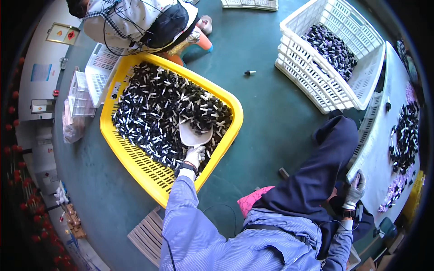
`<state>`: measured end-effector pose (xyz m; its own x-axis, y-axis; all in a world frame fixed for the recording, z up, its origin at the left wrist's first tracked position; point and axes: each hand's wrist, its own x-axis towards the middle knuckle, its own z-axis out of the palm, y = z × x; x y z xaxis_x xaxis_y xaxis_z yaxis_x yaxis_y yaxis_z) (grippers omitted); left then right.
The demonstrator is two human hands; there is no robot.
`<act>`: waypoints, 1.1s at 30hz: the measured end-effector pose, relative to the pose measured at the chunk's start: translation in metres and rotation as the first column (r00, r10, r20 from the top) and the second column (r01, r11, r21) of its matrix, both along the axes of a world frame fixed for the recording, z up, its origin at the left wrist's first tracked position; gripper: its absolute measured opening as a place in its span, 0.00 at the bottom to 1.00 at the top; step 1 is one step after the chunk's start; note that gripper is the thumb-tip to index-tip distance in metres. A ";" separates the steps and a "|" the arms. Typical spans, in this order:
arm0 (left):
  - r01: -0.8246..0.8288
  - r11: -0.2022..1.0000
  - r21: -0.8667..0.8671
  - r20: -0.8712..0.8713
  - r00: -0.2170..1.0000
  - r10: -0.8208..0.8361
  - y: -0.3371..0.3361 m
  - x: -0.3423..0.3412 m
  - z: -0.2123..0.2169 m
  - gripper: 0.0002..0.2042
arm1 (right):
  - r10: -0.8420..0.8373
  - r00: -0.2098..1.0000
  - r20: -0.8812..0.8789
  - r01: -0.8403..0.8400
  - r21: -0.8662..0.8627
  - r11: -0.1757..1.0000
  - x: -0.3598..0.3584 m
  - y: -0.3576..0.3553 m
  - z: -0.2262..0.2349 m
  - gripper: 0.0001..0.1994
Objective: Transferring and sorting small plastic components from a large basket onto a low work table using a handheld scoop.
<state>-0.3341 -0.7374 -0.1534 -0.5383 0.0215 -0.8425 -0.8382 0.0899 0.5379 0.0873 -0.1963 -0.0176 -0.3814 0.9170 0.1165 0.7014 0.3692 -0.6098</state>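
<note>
My left hand [194,156], in a white glove, grips the handle of a white scoop [194,137]. The scoop lies among a deep heap of small black parts with pale stems [156,104], which look like dropper caps. They fill much of a large yellow basket [230,101], and some rest in the scoop's far end. My right hand [355,190], gloved too, is at the near corner of the work table [384,135] beside my knee. Its fingers are curled and pressed together; whatever they hold, if anything, is hidden.
White crates [307,72] at the far right contain more dark parts. Loose parts lie on the table, and a single part [249,72] lies on the green floor. Another person [140,27] sits beyond the yellow basket. White and clear bins [83,92] stand left of it.
</note>
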 end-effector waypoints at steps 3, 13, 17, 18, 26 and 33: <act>-0.061 0.996 -0.063 -0.040 0.997 0.058 0.020 0.000 -0.006 0.07 | 0.003 1.000 0.008 -0.004 0.039 0.999 0.003 0.005 -0.003 0.13; -0.263 0.960 0.099 -0.148 0.950 0.276 0.043 -0.073 -0.045 0.08 | 0.002 0.998 0.057 -0.004 0.035 0.999 0.000 0.001 -0.005 0.13; -0.313 0.947 0.077 -0.140 0.937 0.321 0.048 -0.075 -0.043 0.07 | -0.043 0.998 0.036 0.042 0.029 0.999 -0.004 0.003 -0.004 0.13; -0.314 0.947 0.071 -0.114 0.941 0.320 0.039 -0.073 -0.039 0.07 | -0.043 0.999 0.033 0.042 0.027 0.999 -0.007 0.002 -0.004 0.13; -0.199 0.966 0.163 -0.209 0.950 0.231 0.017 -0.092 -0.040 0.04 | -0.038 0.996 0.076 0.033 0.067 0.997 -0.013 0.000 -0.002 0.13; -0.347 0.894 0.285 -0.050 0.926 0.375 0.050 -0.098 -0.042 0.07 | -0.045 0.995 0.084 0.042 0.043 0.998 -0.003 0.002 -0.003 0.12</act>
